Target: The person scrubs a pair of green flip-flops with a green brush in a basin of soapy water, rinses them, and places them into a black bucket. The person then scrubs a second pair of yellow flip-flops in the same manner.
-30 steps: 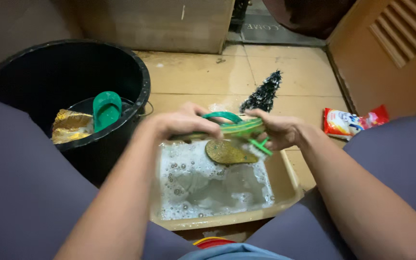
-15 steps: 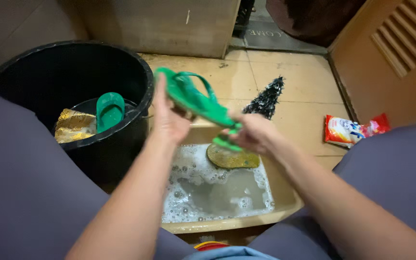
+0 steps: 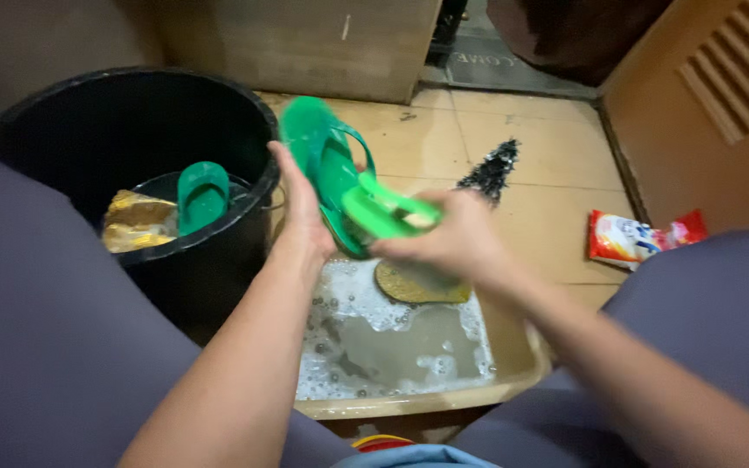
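My left hand (image 3: 303,217) holds a green flip-flop sandal (image 3: 327,169) tilted upright above a tan basin (image 3: 522,364) of soapy grey water. My right hand (image 3: 452,243) grips a green scrubbing brush (image 3: 383,212) pressed against the sandal's lower part. A gold, glittery sandal (image 3: 418,284) lies half sunk at the far side of the basin, just below my right hand.
A big black bucket (image 3: 253,130) stands at the left, with a second green sandal (image 3: 201,195) and a gold sandal (image 3: 136,221) in a smaller bucket inside it. A black bottle brush (image 3: 491,169) and a red-and-white sachet (image 3: 639,238) lie on the wet tiled floor. My grey-clad knees flank the basin.
I lifted the green sandal off the basin and turned it upright toward the bucket. My right hand brought the brush up onto it.
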